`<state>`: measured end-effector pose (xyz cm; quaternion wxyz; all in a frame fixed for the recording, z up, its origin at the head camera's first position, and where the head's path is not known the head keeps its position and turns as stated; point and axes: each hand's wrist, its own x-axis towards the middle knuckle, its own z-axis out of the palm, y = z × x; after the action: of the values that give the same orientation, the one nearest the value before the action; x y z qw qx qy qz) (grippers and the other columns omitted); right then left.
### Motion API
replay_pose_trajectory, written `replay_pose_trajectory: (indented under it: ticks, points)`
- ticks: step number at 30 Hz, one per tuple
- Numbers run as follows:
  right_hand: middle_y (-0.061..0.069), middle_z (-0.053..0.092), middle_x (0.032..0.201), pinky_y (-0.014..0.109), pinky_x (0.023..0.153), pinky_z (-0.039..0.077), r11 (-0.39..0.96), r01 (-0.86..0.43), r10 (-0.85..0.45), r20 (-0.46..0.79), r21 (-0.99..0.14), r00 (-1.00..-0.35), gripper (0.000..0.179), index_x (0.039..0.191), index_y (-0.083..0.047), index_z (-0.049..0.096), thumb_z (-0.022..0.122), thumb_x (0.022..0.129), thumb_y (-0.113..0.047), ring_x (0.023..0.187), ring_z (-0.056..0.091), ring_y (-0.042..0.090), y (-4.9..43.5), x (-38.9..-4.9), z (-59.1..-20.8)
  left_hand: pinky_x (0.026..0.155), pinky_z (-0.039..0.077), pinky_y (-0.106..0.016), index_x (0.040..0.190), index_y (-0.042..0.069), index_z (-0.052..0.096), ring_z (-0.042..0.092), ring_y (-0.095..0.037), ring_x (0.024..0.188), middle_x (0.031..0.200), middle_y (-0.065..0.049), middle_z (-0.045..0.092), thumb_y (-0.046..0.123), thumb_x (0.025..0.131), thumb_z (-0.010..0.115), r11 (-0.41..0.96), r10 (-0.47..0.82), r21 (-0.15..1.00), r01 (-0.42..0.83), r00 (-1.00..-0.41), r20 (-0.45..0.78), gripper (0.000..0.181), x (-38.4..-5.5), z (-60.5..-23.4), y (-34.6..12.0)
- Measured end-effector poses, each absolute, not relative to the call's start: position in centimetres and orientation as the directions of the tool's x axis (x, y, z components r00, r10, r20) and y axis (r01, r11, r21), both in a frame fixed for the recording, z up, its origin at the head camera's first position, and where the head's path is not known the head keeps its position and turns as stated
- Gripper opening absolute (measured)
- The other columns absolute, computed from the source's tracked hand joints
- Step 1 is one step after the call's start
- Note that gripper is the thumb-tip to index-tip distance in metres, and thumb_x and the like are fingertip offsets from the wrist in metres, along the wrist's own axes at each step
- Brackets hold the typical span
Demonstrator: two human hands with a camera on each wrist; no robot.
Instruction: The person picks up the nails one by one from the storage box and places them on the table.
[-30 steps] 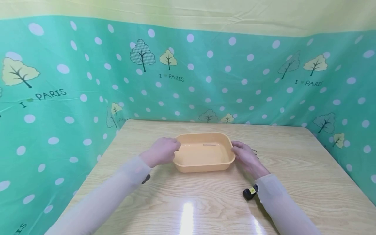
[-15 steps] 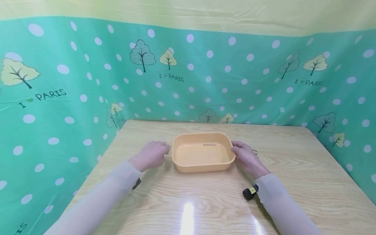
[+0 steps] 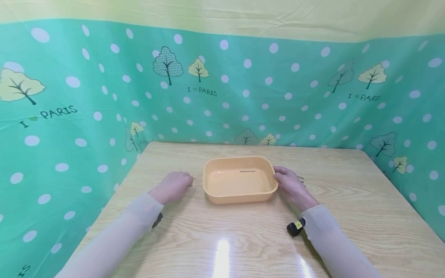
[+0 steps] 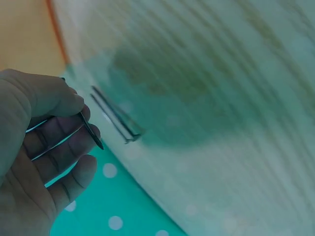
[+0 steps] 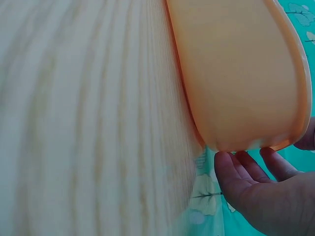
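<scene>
A peach plastic tray (image 3: 240,199) stands on the table, with one thin grey nail (image 3: 247,171) lying inside it. My left hand (image 3: 172,187) is left of the tray, apart from it. In the left wrist view its thumb and forefinger pinch a dark nail (image 4: 92,131), pointed end outward. On the tabletop close to those fingers lie further nails (image 4: 114,115), side by side; the hand mostly hides them in the head view. My right hand (image 3: 292,187) holds the tray's right end, fingers against the outer wall (image 5: 241,147) and thumb at the rim.
Several more thin nails (image 3: 301,178) stick out past the right hand on the wooden table (image 3: 257,239). A green dotted curtain (image 3: 222,100) surrounds the table's back and sides. A black wrist camera (image 3: 294,228) hangs under the right sleeve.
My left hand has moved left from the tray's left rim to the nails on the table and now pinches one. The right hand and the tray have stayed nearly still.
</scene>
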<state>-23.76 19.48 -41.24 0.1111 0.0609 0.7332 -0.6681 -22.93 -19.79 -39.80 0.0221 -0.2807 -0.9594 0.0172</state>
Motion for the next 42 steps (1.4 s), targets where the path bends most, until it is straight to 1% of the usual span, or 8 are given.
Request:
replay_pose_trajectory:
  ticks: [3, 9, 14, 21, 31, 42]
  points:
    - [0.021, 0.039, 0.143, 0.041, 0.104, 0.042, 0.098, 0.235, -0.061, -0.242, -0.967, -0.968, 0.052, 0.144, 0.001, 0.035, 0.042, 0.093, -0.008, 0.126, 0.046, 0.033, 19.5, -23.8, -41.3, 0.063, 0.053, -0.032, 0.086, 0.01, 0.067, 0.059, -0.018, 0.069, 0.076, 0.0, 0.059, 0.014, 0.091, 0.062, 0.852, 0.522, -0.032, 0.522, -0.853, 0.013, 0.008, -23.1, -40.3, -20.0]
    - [0.02, 0.04, 0.143, 0.041, 0.105, 0.041, 0.092, 0.227, -0.074, -0.234, -0.969, -0.969, 0.051, 0.143, 0.001, 0.036, 0.042, 0.093, -0.008, 0.127, 0.046, 0.033, 19.4, -23.8, -41.3, 0.067, 0.053, -0.033, 0.088, 0.01, 0.068, 0.059, -0.018, 0.071, 0.078, -0.001, 0.06, 0.016, 0.093, 0.06, 0.866, 0.5, -0.001, 0.5, -0.866, -0.005, 0.011, -23.3, -41.0, -20.3]
    - [0.02, 0.038, 0.144, 0.041, 0.105, 0.041, 0.093, 0.231, -0.075, -0.238, -0.968, -0.968, 0.052, 0.144, 0.001, 0.035, 0.042, 0.093, -0.008, 0.128, 0.045, 0.033, 19.5, -23.7, -41.2, 0.069, 0.054, -0.035, 0.089, 0.009, 0.068, 0.061, -0.02, 0.073, 0.079, -0.002, 0.061, 0.016, 0.092, 0.061, 0.86, 0.51, 0.007, 0.51, -0.86, 0.011, 0.01, -23.4, -41.3, -20.4]
    - [0.02, 0.038, 0.144, 0.041, 0.105, 0.041, 0.096, 0.24, -0.065, -0.247, -0.966, -0.967, 0.052, 0.144, 0.001, 0.034, 0.042, 0.094, -0.008, 0.128, 0.045, 0.033, 19.4, -23.7, -41.3, 0.07, 0.054, -0.034, 0.09, 0.011, 0.069, 0.061, -0.019, 0.075, 0.081, -0.001, 0.062, 0.018, 0.092, 0.062, 0.866, 0.5, 0.009, 0.5, -0.866, 0.003, 0.01, -23.4, -41.3, -20.3]
    - [0.019, 0.039, 0.144, 0.041, 0.106, 0.04, 0.091, 0.24, -0.068, -0.246, -0.967, -0.967, 0.051, 0.144, 0.0, 0.036, 0.042, 0.094, -0.008, 0.128, 0.044, 0.032, 19.4, -23.6, -41.2, 0.066, 0.053, -0.034, 0.088, 0.01, 0.068, 0.059, -0.018, 0.07, 0.077, 0.0, 0.059, 0.018, 0.091, 0.062, 0.859, 0.512, 0.004, 0.512, -0.859, 0.016, 0.01, -23.6, -41.6, -20.3]
    - [0.019, 0.04, 0.143, 0.041, 0.105, 0.04, 0.093, 0.236, -0.07, -0.243, -0.967, -0.968, 0.051, 0.144, 0.0, 0.036, 0.043, 0.094, -0.009, 0.127, 0.045, 0.032, 19.5, -23.7, -41.2, 0.063, 0.051, -0.03, 0.089, 0.011, 0.069, 0.056, -0.014, 0.067, 0.076, 0.002, 0.057, 0.018, 0.091, 0.063, 0.861, 0.508, 0.0, 0.508, -0.861, 0.007, 0.01, -23.8, -41.5, -20.3]
